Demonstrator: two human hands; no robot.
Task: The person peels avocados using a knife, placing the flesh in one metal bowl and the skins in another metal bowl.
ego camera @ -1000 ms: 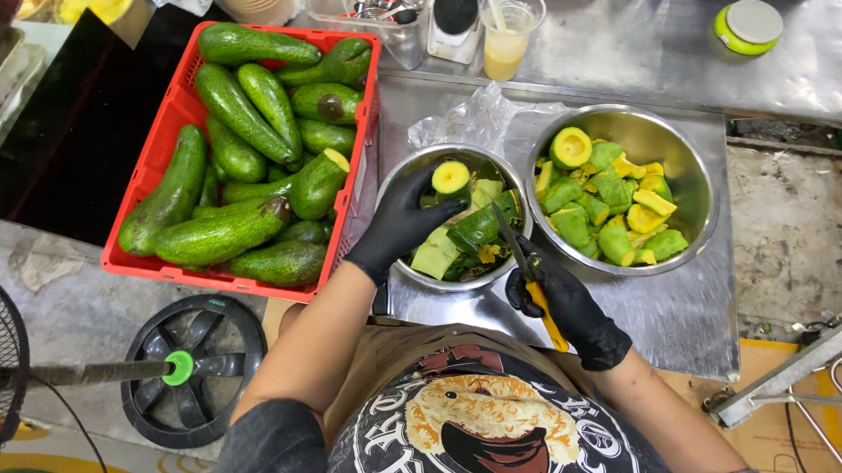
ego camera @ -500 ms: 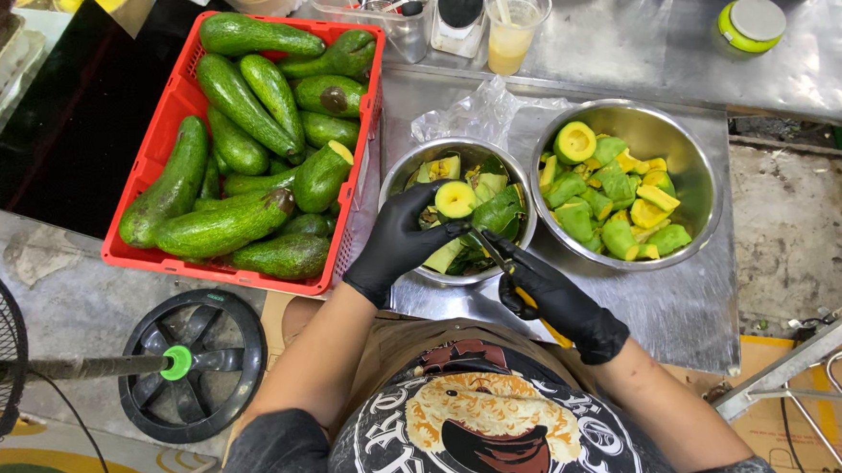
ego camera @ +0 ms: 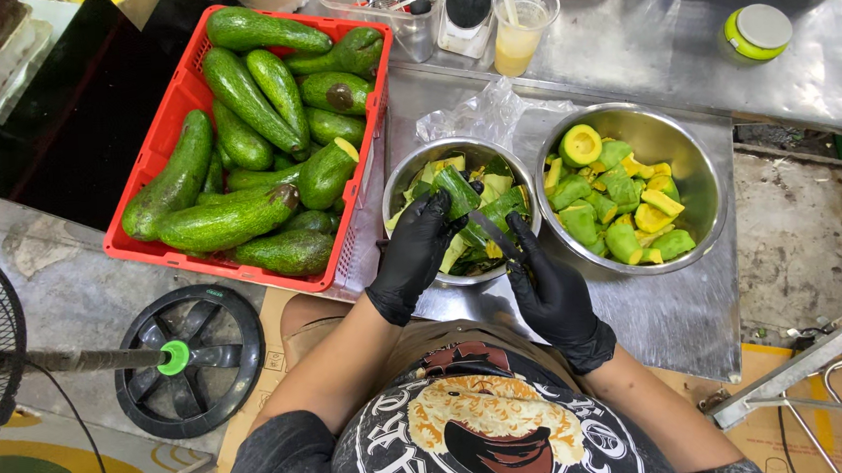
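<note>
Head view — left hand, black-gloved, clenched on an avocado piece over the near bowl of peels. Right hand, gloved, grip closed on a knife, blade touching the piece. Right of it: second bowl of cut avocado. Left on the desk — red crate of whole avocados.
</note>
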